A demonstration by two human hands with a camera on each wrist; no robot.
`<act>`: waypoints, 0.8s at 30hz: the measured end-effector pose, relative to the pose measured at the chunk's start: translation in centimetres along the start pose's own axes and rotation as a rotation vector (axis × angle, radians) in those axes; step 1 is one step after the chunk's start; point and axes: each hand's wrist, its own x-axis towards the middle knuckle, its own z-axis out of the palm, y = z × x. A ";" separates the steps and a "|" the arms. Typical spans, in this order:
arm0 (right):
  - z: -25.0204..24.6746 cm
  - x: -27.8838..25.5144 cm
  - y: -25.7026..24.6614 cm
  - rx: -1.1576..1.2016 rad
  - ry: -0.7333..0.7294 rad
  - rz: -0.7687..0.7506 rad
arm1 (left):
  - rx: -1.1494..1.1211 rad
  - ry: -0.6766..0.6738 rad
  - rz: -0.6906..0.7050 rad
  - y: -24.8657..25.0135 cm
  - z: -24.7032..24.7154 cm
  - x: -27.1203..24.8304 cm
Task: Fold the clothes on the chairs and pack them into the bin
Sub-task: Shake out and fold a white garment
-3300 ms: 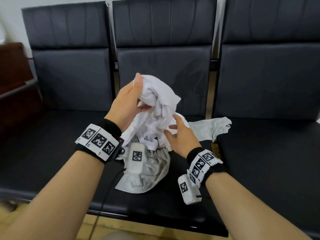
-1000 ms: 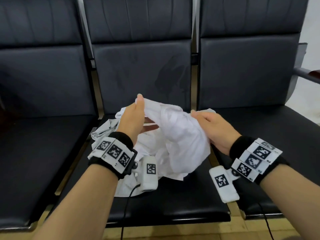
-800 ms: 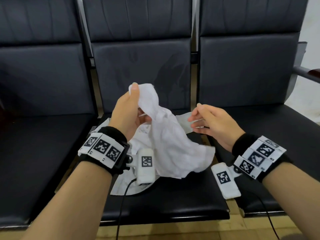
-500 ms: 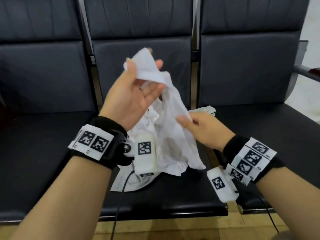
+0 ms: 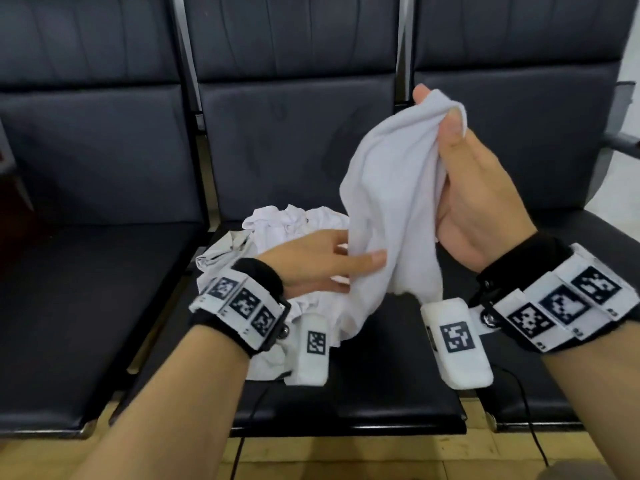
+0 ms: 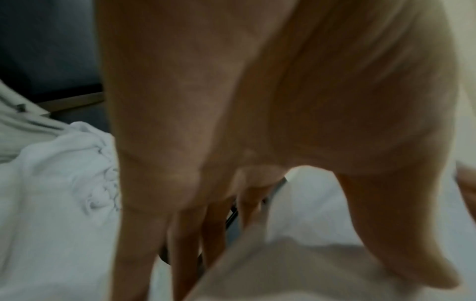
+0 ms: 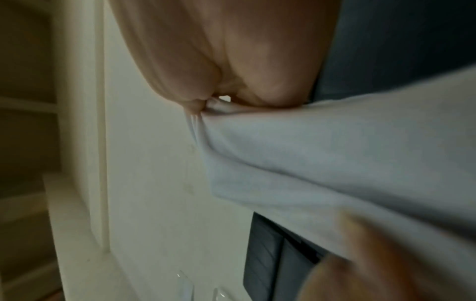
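A white garment [image 5: 388, 202] hangs in the air over the middle chair. My right hand [image 5: 438, 109] is raised at the upper right and pinches the garment's top edge between thumb and fingers; the right wrist view shows that pinch [image 7: 206, 101] on the bunched cloth [image 7: 335, 163]. My left hand [image 5: 356, 258] is lower and to the left, thumb laid across the front of the hanging cloth with the fingers behind it. A crumpled pile of white and light grey clothes [image 5: 287, 223] lies on the middle seat behind my left hand, also seen in the left wrist view [image 6: 51, 183]. No bin is in view.
Three black padded chairs stand in a row: a bare left seat [image 5: 86, 306], the middle seat [image 5: 363, 375] and a right seat [image 5: 588, 244] with a metal armrest [image 5: 623, 140]. Cables [image 5: 533, 431] hang from my wrists over the wooden floor.
Half a second ago my left hand held the garment up high. Now my right hand holds its top up at the right, and my left hand has dropped to the lower cloth.
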 end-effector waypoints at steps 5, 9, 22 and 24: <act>-0.2 0.6 -1.0 0.223 -0.080 -0.004 | 0.253 0.030 0.060 -0.3 1.1 1.0; -2.2 1.4 0.5 0.190 -0.064 0.061 | 0.104 0.119 0.128 -0.2 0.6 1.0; -3.6 -1.8 5.0 -0.111 -0.195 0.840 | -0.987 -0.003 0.460 2.8 -2.0 -1.1; -3.8 -2.0 4.9 -0.046 -0.237 0.873 | -1.012 0.003 0.499 2.8 -2.3 -1.3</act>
